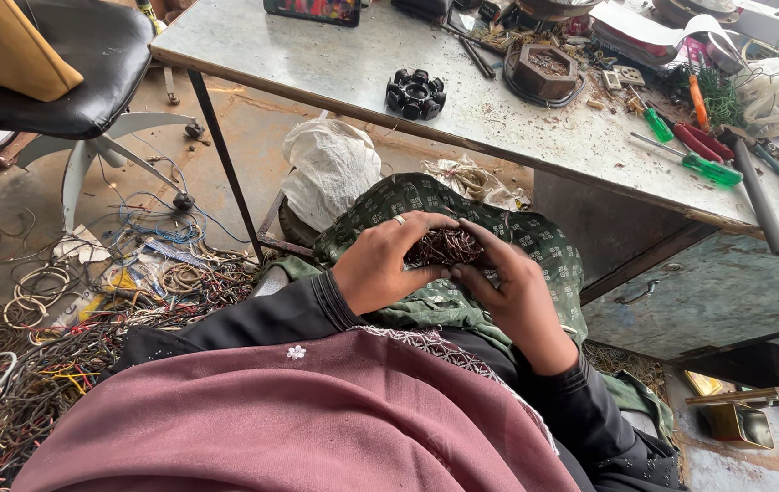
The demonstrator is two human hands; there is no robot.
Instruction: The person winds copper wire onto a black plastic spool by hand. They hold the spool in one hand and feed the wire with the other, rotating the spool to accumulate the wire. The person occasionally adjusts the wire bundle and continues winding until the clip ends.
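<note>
From the head camera, a grey, scuffed metal counter (353, 64) runs across the top of the view, littered with shavings and tools — a black round motor part with coil slots (416, 94), a brown hexagonal block on a dark ring (544, 71), two green-handled screwdrivers (701, 167) and a grey metal rod (758, 196). Below it the bare concrete floor (253, 137) is dirty; a black padded swivel chair on a white star base (89, 73) stands at the left, with a heap of tangled old wires and coils (52, 337) spread beside it, and a crumpled white plastic bag (330, 169) lies under the counter's edge. The person sits low, a green patterned cloth (462, 219) over the lap and a dusty-pink shawl (298, 428) in the foreground. On that lap, between both hands, is a bundle of thin reddish-brown copper wire (444, 246). The left hand (380, 264), a ring on one finger, has its fingers curled over the bundle's left side and top; the right hand (512, 287) closes its fingers on the right side — both hands are clamped on the wire, thumbs hidden beneath.
</note>
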